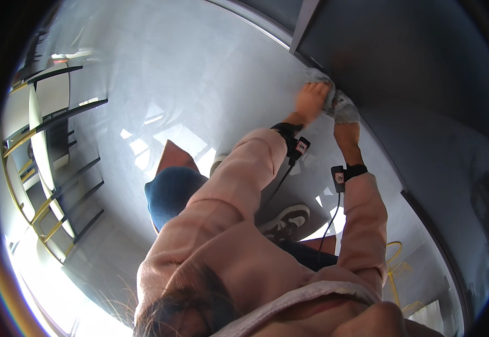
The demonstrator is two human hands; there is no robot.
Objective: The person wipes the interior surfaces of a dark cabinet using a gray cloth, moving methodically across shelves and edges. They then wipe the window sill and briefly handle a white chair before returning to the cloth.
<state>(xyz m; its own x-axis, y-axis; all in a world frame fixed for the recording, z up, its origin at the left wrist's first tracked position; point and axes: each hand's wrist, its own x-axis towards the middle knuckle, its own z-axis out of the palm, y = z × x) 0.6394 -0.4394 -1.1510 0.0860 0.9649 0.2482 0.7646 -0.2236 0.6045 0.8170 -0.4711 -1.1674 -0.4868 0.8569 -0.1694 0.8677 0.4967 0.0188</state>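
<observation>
My left hand (311,101) reaches down to the foot of a dark panel wall (396,84), its fingers on a crumpled grey cloth (318,76). Right beside it is my right hand (347,113), covered to the wrist by crumpled grey material, so its fingers are hidden. Whether that covering is part of the cloth or a glove, I cannot tell. Both hands are close together, low against the wall's bottom edge. Each wrist wears a black strap with a small device, the left device (301,146) and the right device (338,179), each with a cable.
A smooth grey floor (177,71) with bright reflections extends to the left. Chairs with dark legs and yellow frames (44,204) stand at the far left. My blue-clad knee (173,193) and a dark shoe (288,221) are beneath me. A yellow metal frame (391,278) is at lower right.
</observation>
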